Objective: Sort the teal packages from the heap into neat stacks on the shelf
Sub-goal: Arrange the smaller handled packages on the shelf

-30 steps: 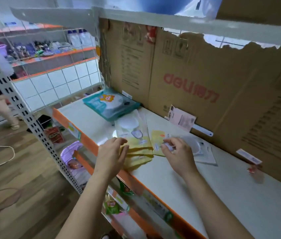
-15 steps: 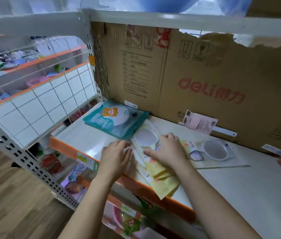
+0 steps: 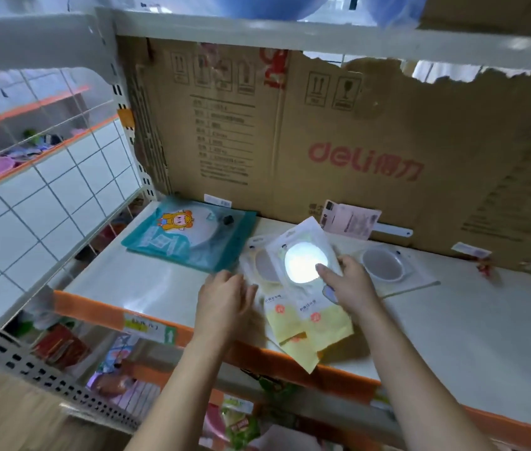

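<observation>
A teal package stack (image 3: 189, 239) with a cartoon figure lies flat at the back left of the white shelf (image 3: 147, 281). To its right sits a small pile of yellow packages (image 3: 309, 314) with round windows, hanging over the orange front edge. My right hand (image 3: 347, 284) holds the top yellow package, thumb on its bright round window. My left hand (image 3: 225, 299) rests flat with relaxed fingers on the shelf against the pile's left side. A clear package (image 3: 387, 266) with a round window lies just right of my right hand.
A torn cardboard sheet (image 3: 355, 151) printed "deli" forms the back wall. A pink label (image 3: 348, 221) and a white strip lean against it. A white wire grid panel (image 3: 46, 203) stands at left. Lower shelves (image 3: 120, 379) hold mixed goods.
The yellow packages have been gathered into one pile. My right hand moved from pressing on them to holding the top one; my left hand stays beside the pile.
</observation>
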`<state>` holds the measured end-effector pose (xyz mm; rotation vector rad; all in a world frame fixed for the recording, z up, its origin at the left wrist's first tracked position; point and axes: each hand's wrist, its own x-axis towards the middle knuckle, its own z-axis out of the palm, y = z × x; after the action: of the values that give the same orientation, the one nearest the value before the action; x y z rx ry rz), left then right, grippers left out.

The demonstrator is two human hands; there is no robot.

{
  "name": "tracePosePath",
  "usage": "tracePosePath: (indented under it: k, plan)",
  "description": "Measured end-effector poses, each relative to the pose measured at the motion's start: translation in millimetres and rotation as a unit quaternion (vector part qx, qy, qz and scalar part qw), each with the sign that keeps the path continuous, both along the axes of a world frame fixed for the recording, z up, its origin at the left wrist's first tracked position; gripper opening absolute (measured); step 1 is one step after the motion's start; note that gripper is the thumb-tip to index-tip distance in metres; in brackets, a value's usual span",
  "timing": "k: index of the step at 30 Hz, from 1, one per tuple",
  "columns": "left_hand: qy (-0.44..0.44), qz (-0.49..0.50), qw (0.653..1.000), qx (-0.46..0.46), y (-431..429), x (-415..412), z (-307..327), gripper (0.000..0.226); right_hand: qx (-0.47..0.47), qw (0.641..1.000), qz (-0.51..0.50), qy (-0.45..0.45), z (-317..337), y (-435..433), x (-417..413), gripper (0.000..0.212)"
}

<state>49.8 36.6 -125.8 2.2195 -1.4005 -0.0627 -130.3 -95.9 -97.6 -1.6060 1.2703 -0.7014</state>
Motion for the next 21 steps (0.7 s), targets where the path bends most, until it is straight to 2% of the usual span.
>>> tracePosePath:
  k: [3, 6, 11, 14, 15, 16, 19, 21]
  plan:
    - [-0.037, 0.036, 0.995, 0.086, -12.0, -7.8, 1.4, 0.053, 0.037, 0.996, -0.030, -0.080, -0.9, -0.3, -20.8, 0.006]
    - [-0.067, 0.069, 0.986, 0.136, -25.8, -16.2, 4.7, 0.073, 0.076, 0.987, -0.063, -0.123, -3.6, 0.8, -42.6, 0.010]
    - [-0.055, 0.083, 0.985, 0.138, -45.3, -21.1, 6.7, 0.084, 0.093, 0.983, -0.089, -0.132, -9.6, 5.2, -69.1, 0.030]
    - [-0.029, 0.096, 0.987, 0.128, -56.4, -22.8, 6.8, 0.085, 0.091, 0.981, -0.104, -0.134, -13.9, 6.5, -78.6, 0.070]
    - [-0.012, 0.100, 0.987, 0.121, -60.2, -23.2, 6.7, 0.082, 0.091, 0.981, -0.108, -0.136, -16.5, 5.6, -82.2, 0.077]
    - [0.007, 0.106, 0.988, 0.113, -64.1, -23.3, 6.4, 0.078, 0.093, 0.980, -0.110, -0.137, -16.4, 5.9, -84.5, 0.074]
    - [0.057, 0.119, 0.986, 0.097, -76.1, -20.9, 4.1, 0.064, 0.086, 0.979, -0.120, -0.137, -13.7, 7.7, -91.8, 0.036]
    - [0.078, 0.114, 0.987, 0.086, -82.2, -19.1, 2.3, 0.048, 0.081, 0.976, -0.137, -0.146, -14.2, 8.1, -97.3, 0.025]
